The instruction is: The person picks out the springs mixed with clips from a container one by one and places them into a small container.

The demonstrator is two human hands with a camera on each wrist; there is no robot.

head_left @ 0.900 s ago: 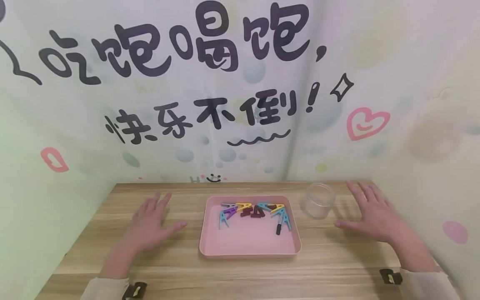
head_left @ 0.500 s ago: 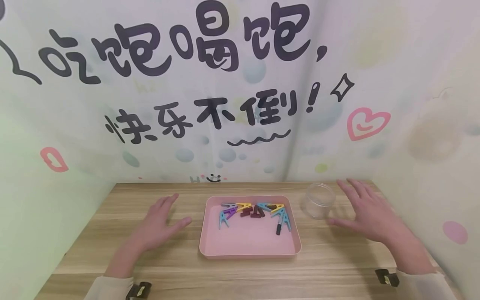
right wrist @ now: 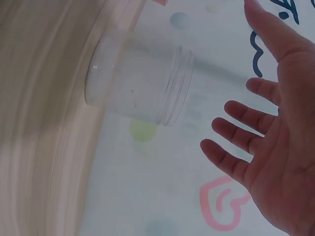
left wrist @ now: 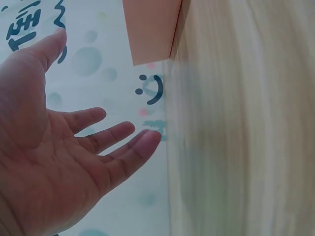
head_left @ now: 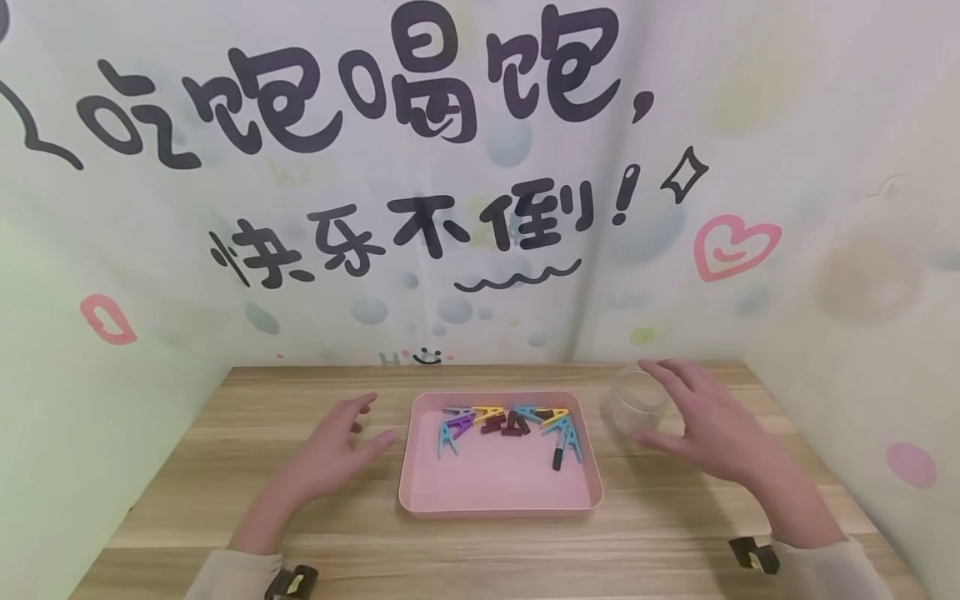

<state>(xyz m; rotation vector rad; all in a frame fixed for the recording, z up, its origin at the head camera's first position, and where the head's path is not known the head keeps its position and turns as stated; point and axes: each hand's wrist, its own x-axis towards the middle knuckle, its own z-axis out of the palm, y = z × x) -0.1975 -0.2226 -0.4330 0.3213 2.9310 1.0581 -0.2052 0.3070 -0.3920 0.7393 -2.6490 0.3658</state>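
My left hand [head_left: 330, 457] hovers left of the pink tray [head_left: 495, 493], thumb apart from loosely bent fingers, holding nothing. In the left wrist view its palm shows bare, with the tray's corner [left wrist: 152, 37] beyond. My right hand [head_left: 708, 427] is spread beside a clear, lidless plastic jar [head_left: 633, 408] standing right of the tray. From the head its thumb and fingertips overlap the jar's right side; the right wrist view shows a gap between the fingers and the jar [right wrist: 133, 83]. Along the tray's far side lie blue clothespins [head_left: 447, 439], yellow clothespins [head_left: 488, 412] and a purple clothespin [head_left: 461, 426].
Several short dark brown cylinders [head_left: 512, 431] lie among the clothespins, and a black one [head_left: 557, 458] sits near the tray's right wall. A wooden table [head_left: 480, 558] bears everything. Behind it hangs a white printed backdrop [head_left: 480, 325], with further pale walls at both sides.
Both hands have moved inward: the left toward the tray, the right leftward until it overlaps the jar in the head view. Tray, jar and clothespins have stayed put.
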